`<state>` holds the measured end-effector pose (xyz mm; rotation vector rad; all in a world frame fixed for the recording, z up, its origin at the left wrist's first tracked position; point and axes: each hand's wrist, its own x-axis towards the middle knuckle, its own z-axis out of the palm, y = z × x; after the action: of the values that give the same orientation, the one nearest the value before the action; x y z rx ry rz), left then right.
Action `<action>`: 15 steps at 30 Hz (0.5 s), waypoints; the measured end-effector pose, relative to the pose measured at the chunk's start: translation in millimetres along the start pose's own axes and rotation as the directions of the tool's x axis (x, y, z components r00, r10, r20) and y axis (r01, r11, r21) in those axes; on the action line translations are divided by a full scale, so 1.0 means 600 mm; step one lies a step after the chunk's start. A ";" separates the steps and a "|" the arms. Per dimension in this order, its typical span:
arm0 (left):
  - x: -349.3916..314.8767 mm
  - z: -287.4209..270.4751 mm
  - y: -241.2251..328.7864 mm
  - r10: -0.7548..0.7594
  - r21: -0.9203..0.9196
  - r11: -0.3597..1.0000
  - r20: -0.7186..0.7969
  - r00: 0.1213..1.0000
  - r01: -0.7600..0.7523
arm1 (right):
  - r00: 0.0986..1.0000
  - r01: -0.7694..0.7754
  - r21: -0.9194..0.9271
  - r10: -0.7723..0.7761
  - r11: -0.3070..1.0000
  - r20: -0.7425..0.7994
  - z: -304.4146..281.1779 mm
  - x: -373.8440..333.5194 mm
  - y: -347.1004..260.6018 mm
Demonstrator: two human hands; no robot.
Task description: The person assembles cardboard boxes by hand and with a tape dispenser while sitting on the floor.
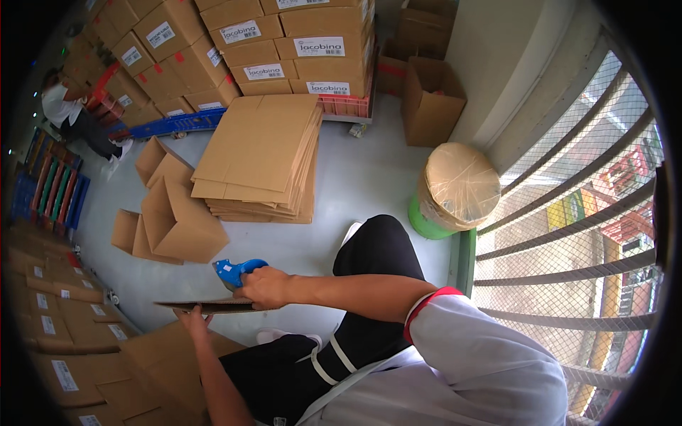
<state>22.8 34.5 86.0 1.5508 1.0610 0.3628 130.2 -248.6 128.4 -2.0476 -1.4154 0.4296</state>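
My right hand [264, 287] grips a blue tape dispenser [233, 270] and rests it on the upper edge of a cardboard flap [206, 306]. My left hand [193, 319] holds that flap from below, fingers curled around its near edge. The flap belongs to a brown carton [163, 362] that sits low at my left, its body partly hidden by my forearm. My dark-trousered leg [373, 248] stretches forward over the grey floor.
A stack of flattened cartons [259, 153] lies on the floor ahead, with two erected open boxes [177, 220] to its left. Labelled cartons are piled on pallets at the back [298, 50]. A wrapped green drum [455, 188] stands by a barred window [568, 227]. Another person [67, 113] is far left.
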 end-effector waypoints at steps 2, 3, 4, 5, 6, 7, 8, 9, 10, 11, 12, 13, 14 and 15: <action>0.002 0.000 0.014 0.023 0.070 0.997 0.074 0.997 -0.028 | 0.991 -0.075 -0.030 0.078 0.997 0.106 0.008 0.009 -0.015; -0.006 0.000 0.020 0.045 0.071 0.996 0.090 0.995 -0.052 | 0.989 -0.113 0.064 0.106 0.992 0.107 0.007 0.009 -0.017; -0.006 -0.007 0.019 0.049 0.070 0.996 0.085 0.995 -0.055 | 0.989 -0.106 0.063 0.099 0.992 0.105 0.007 0.010 -0.015; -0.011 -0.010 0.020 0.057 0.060 0.996 0.151 0.987 -0.067 | 0.986 -0.161 0.100 0.155 0.982 0.061 0.009 0.010 -0.007; -0.013 -0.011 0.023 0.066 0.050 0.996 0.215 0.974 -0.078 | 0.977 -0.212 0.139 0.211 0.967 0.018 0.011 0.011 0.001; -0.019 -0.024 0.027 0.007 0.165 0.985 0.218 0.976 -0.044 | 0.968 -0.232 0.132 0.242 0.964 -0.063 0.010 0.015 0.011; -0.037 -0.027 0.037 0.002 0.167 0.985 0.223 0.975 -0.040 | 0.967 -0.238 0.134 0.248 0.962 -0.061 -0.001 0.015 0.023; -0.057 -0.032 0.042 0.021 0.205 0.975 0.304 0.953 -0.087 | 0.935 -0.319 0.191 0.341 0.928 -0.098 -0.016 0.013 0.036; -0.077 -0.036 0.048 0.037 0.237 0.962 0.383 0.923 -0.136 | 0.893 -0.393 0.249 0.432 0.885 -0.128 -0.029 0.011 0.047; -0.103 -0.039 0.065 0.029 0.237 0.963 0.381 0.924 -0.128 | 0.893 -0.396 0.248 0.433 0.884 -0.120 -0.039 0.007 0.053; -0.128 -0.038 0.085 0.076 0.234 0.943 0.542 0.837 -0.237 | 0.838 -0.435 0.304 0.504 0.848 -0.207 -0.046 0.001 0.060; -0.148 -0.035 0.092 0.113 0.212 0.914 0.684 0.721 -0.345 | 0.771 -0.460 0.365 0.568 0.809 -0.288 -0.048 -0.002 0.061; -0.164 -0.032 0.085 0.111 0.216 0.915 0.678 0.726 -0.342 | 0.776 -0.456 0.367 0.564 0.811 -0.283 -0.042 -0.003 0.062; -0.179 -0.029 0.073 0.176 0.188 0.903 0.659 0.731 -0.386 | 0.772 -0.457 0.356 0.562 0.815 -0.296 -0.033 -0.001 0.065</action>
<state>-29.2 -35.2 164.8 1.9388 0.3473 -0.1464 169.7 -264.7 118.5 -2.1238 -0.5071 0.3765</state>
